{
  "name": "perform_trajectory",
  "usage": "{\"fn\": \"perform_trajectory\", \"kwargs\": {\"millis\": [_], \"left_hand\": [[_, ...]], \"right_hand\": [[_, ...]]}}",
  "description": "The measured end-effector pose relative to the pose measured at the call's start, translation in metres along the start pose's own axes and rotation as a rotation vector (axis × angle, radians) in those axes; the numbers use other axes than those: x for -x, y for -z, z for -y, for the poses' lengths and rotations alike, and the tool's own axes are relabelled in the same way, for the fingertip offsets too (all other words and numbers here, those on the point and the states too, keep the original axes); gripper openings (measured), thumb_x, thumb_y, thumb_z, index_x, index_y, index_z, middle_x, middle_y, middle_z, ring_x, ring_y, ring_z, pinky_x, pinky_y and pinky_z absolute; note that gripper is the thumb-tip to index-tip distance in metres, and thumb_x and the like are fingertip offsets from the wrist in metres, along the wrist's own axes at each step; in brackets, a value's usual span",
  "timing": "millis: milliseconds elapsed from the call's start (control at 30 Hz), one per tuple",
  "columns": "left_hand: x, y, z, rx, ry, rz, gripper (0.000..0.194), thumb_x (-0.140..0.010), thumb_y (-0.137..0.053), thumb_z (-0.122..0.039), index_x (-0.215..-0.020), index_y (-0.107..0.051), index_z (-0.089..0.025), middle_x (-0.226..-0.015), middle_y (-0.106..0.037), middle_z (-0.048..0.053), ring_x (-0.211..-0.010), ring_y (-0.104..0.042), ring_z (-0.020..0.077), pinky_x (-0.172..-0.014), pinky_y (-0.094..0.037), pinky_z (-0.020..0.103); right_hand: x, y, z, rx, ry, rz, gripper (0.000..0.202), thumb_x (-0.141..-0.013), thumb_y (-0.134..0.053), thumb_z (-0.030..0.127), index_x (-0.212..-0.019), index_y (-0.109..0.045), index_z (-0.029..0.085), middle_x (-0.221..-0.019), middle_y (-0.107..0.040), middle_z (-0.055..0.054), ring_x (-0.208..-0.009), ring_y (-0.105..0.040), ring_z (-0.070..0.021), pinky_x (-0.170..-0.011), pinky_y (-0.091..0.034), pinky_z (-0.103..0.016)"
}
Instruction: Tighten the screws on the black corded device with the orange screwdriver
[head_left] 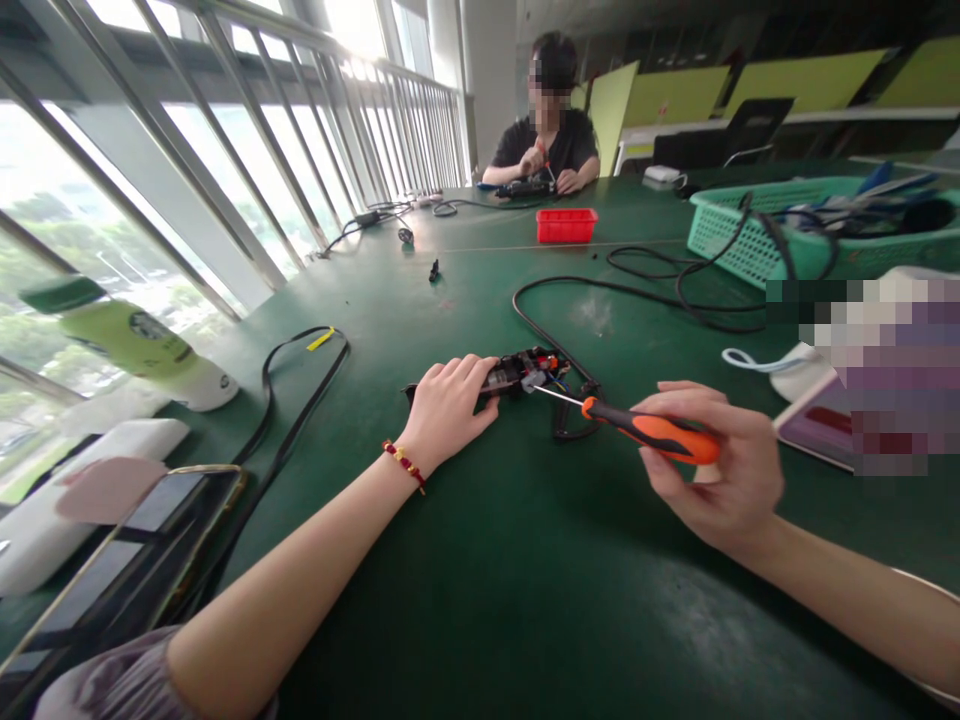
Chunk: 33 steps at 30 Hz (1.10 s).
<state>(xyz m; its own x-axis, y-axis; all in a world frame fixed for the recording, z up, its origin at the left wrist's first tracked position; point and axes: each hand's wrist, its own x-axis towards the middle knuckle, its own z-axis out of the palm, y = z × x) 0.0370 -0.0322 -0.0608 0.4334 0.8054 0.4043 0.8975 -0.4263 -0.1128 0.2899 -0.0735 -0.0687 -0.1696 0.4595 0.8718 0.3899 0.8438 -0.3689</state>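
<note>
Item: small black electronic device with exposed circuit board and red and blue wires (521,373), lying on the green table mat (480,600), casing apparently off; work judged mid-way, internals exposed, reassembly not done.

Left hand (448,405): fingers curled down over the device's near end, pinning it flat.

Right hand (712,460): fingers closed around an orange-handled screwdriver (645,428), its metal tip touching the board just beyond the left fingertips.

Attached: black cable (600,300), trailing away right.
</note>
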Motion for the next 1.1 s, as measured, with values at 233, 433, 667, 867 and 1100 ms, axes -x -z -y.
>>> {"fn": "perform_trajectory", "kwargs": {"millis": [233,433,667,867,1100], "left_hand": [[0.0000,0.0002,0.0006,0.006,-0.006,0.006,0.039,-0.082,-0.047,-0.033,-0.117,-0.047,-0.015,-0.104,-0.060,0.007,-0.092,-0.056,0.0226,-0.078,-0.042,0.035],[-0.0001,0.0005,0.0006,0.004,-0.001,-0.001,0.039,-0.082,-0.048,-0.033,-0.116,-0.048,-0.016,-0.103,-0.061,0.006,-0.090,-0.056,0.0222,-0.076,-0.042,0.035],[0.0001,0.0008,-0.0001,-0.001,0.007,0.007,0.037,-0.083,-0.044,-0.031,-0.117,-0.047,-0.016,-0.104,-0.061,0.007,-0.090,-0.056,0.0222,-0.078,-0.042,0.035],[-0.0004,0.0005,0.0005,0.012,0.002,0.006,0.038,-0.083,-0.044,-0.031,-0.117,-0.048,-0.016,-0.103,-0.061,0.007,-0.089,-0.056,0.0225,-0.077,-0.042,0.036],[-0.0010,0.0010,-0.0006,0.000,0.007,0.011,0.038,-0.083,-0.043,-0.030,-0.117,-0.048,-0.015,-0.102,-0.061,0.006,-0.089,-0.056,0.0220,-0.078,-0.042,0.035]], "right_hand": [[0.0041,-0.0004,-0.0014,0.091,0.062,-0.004,0.044,-0.065,-0.069,0.014,-0.105,-0.056,0.024,-0.081,-0.062,-0.003,-0.083,-0.060,-0.0245,-0.076,-0.053,-0.048],[-0.0006,-0.0006,0.0017,0.000,0.001,-0.037,0.046,-0.064,-0.065,0.008,-0.106,-0.055,0.024,-0.082,-0.063,-0.003,-0.072,-0.061,-0.0206,-0.079,-0.051,-0.050],[0.0006,0.0003,-0.0003,0.025,0.091,0.031,0.051,-0.065,-0.066,0.010,-0.111,-0.052,0.025,-0.082,-0.062,-0.002,-0.073,-0.060,-0.0208,-0.079,-0.050,-0.050],[-0.0002,0.0001,0.0006,0.042,0.107,0.068,0.046,-0.067,-0.067,0.014,-0.109,-0.052,0.025,-0.077,-0.062,-0.001,-0.069,-0.059,-0.0196,-0.082,-0.050,-0.050],[0.0031,0.0002,-0.0015,-0.011,0.021,0.000,0.047,-0.066,-0.066,0.012,-0.109,-0.054,0.025,-0.085,-0.061,-0.004,-0.080,-0.060,-0.0220,-0.078,-0.052,-0.048]]}}
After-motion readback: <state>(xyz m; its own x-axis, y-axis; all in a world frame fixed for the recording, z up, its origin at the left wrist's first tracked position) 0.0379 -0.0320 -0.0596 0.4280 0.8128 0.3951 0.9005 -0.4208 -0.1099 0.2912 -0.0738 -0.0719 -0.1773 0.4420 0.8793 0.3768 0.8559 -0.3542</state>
